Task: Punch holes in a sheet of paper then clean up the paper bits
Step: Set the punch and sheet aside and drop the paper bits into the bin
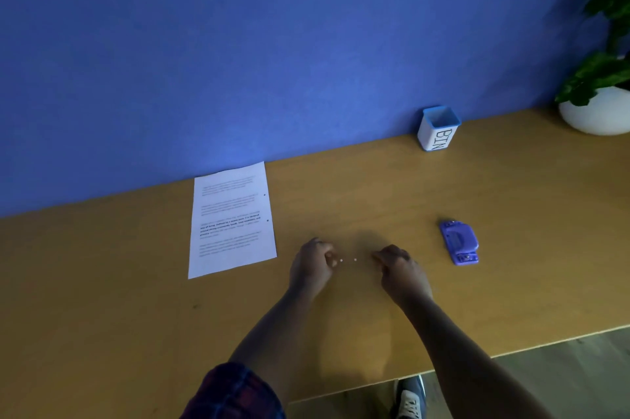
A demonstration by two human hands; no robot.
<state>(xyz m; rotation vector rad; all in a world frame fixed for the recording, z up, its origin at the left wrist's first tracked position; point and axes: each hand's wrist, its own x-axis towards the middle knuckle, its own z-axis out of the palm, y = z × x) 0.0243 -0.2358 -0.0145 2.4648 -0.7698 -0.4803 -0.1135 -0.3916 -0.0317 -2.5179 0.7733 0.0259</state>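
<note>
A printed sheet of paper (231, 224) lies flat on the wooden table (136, 316) at the left, with two punched holes along its right edge. The purple hole punch (459, 242) lies on the table to the right. Two small white paper bits (348, 260) lie on the table between my hands. My left hand (312, 265) rests on the table with its fingers curled, the fingertips right beside the left bit. My right hand (399, 268) is also curled, its fingertips a little to the right of the other bit. Nothing shows inside either hand.
A white cup with a blue rim, labelled BIN (438, 129), stands at the back against the blue wall. A plant in a white pot (600, 111) stands at the far right. The table's front edge runs just above my shoe (410, 398).
</note>
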